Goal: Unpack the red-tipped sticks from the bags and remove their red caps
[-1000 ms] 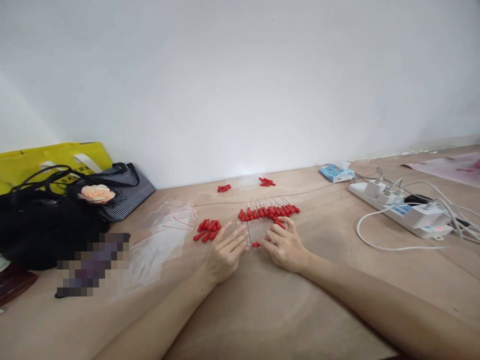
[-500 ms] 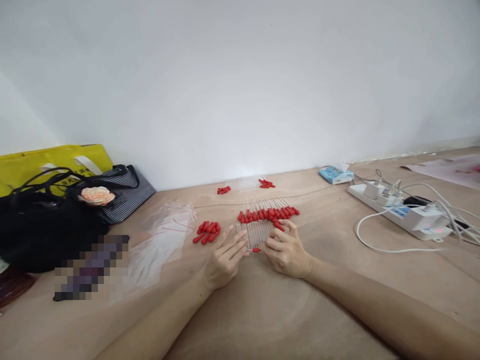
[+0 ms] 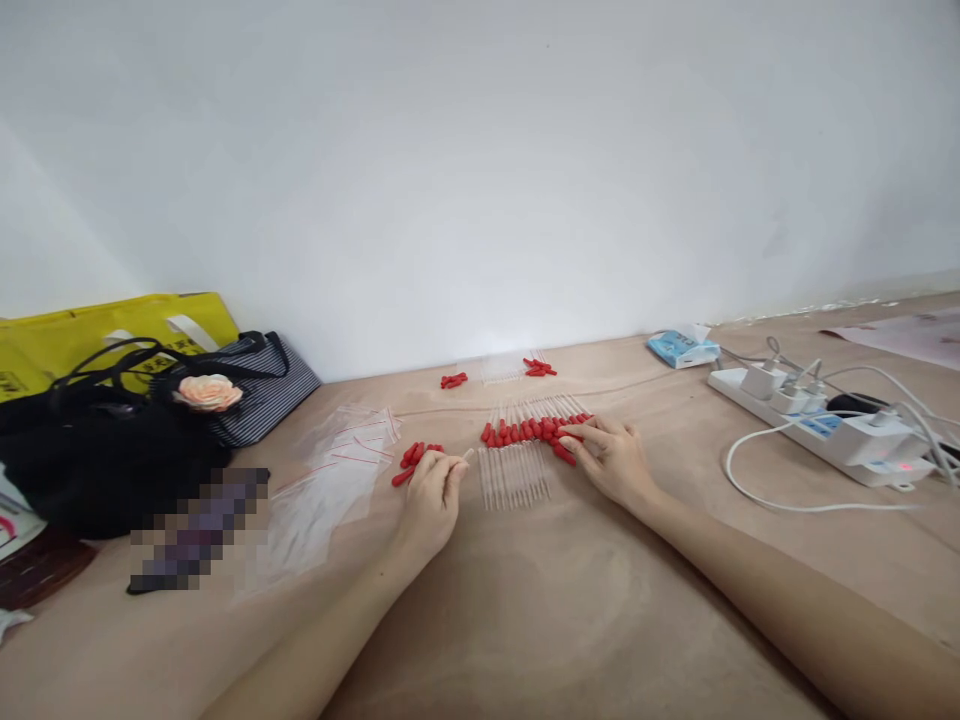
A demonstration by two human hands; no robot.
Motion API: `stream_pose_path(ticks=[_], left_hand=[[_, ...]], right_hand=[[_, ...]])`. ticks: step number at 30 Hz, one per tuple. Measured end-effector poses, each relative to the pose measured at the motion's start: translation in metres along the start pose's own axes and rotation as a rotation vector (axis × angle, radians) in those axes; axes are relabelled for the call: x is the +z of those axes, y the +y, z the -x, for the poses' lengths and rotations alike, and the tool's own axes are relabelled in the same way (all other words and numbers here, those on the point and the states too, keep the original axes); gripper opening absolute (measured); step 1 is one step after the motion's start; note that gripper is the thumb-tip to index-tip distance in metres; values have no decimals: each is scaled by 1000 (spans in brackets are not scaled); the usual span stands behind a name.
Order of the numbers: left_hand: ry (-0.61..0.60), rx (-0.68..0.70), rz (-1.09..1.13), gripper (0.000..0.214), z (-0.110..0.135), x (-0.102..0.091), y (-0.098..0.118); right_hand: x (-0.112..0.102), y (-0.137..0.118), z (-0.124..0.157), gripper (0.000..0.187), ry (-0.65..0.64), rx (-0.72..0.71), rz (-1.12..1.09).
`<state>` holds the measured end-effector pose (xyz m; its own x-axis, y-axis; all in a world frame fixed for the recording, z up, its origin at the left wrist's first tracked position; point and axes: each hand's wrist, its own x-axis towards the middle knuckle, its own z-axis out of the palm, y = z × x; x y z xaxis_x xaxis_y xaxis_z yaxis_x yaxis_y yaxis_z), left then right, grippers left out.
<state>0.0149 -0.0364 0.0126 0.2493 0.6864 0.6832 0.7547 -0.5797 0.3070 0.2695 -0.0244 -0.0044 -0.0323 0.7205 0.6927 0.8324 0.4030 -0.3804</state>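
Note:
My left hand is over a small pile of red rubber bulbs, with its fingers bent together. A small pale tip juts from the fingers to the right; what it is cannot be made out. My right hand pinches a red-bulbed glass dropper at the right part of a row of droppers, whose glass stems point away from me. One red bulb lies just below that row, beside my right fingers. Bare glass tubes lie side by side between my hands.
Clear zip bags lie at the left, beside bags and a blurred-out item. More red bulbs and droppers lie near the wall. At the right are a tissue pack and a power strip with cables.
My left hand has moved off the bare tubes to the left, onto the bulb pile. My right hand has moved up and right to the dropper row, taking the dropper from the front.

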Motion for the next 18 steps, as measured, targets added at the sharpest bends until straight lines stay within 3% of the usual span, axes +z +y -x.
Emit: stream_pose_path(ticks=[4,7,10,18], left_hand=[[-124,-288,129,24,0,6,-12],[-305,-484,159,27,-6,6,-17],[-425,-519,79,26,-15,4,-17],[-424,-517,-19,18,-30,10,2]], right_hand=[[-1,13,-3,25,-116,207,0],[-7,17,-7,21,-204,306,11],[-12,16,-8,17,-292,381,58],[-14,12,-7,21,-415,429,97]])
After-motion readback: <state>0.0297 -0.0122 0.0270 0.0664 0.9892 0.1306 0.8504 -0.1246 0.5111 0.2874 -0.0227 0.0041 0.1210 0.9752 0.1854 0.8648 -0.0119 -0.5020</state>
